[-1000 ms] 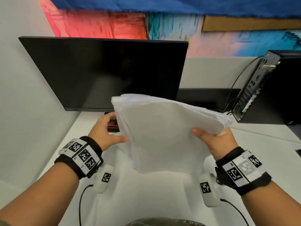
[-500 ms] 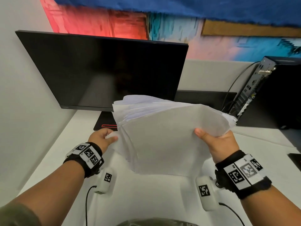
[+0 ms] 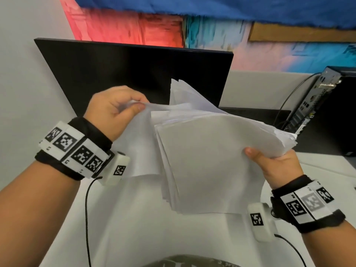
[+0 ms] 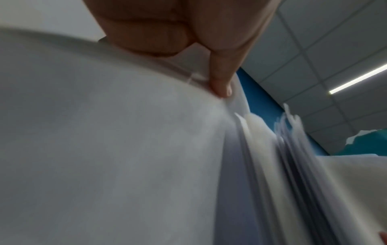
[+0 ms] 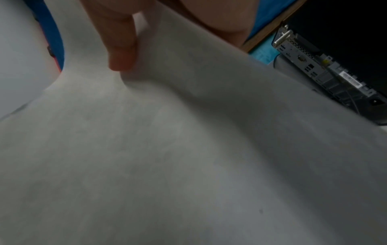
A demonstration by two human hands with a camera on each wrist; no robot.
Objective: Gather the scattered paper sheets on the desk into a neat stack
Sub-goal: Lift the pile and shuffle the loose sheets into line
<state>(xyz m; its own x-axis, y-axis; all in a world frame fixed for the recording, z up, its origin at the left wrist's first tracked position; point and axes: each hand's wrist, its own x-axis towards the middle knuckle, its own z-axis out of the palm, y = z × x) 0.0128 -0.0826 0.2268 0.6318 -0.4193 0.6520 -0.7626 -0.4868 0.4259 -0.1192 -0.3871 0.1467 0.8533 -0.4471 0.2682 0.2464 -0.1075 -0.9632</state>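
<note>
A thick bundle of white paper sheets (image 3: 210,162) is held up above the white desk (image 3: 134,224), its edges fanned and uneven. My right hand (image 3: 269,160) grips the bundle's right edge, thumb on top. My left hand (image 3: 119,112) pinches the upper corner of a single sheet (image 3: 140,147) that hangs beside the bundle's left side. In the left wrist view the thumb (image 4: 222,77) presses on that sheet (image 4: 104,149), with the bundle's fanned edges (image 4: 293,165) to the right. The right wrist view shows my thumb (image 5: 121,49) on the top sheet (image 5: 188,149).
A black monitor (image 3: 134,74) stands just behind the papers, against a colourful wall panel. A black computer case (image 3: 327,112) with cables stands at the back right of the desk. A white wall runs along the left.
My left hand has risen from low on the desk, now pinching one sheet beside the bundle. The right hand still holds the bundle, which has tilted a little.
</note>
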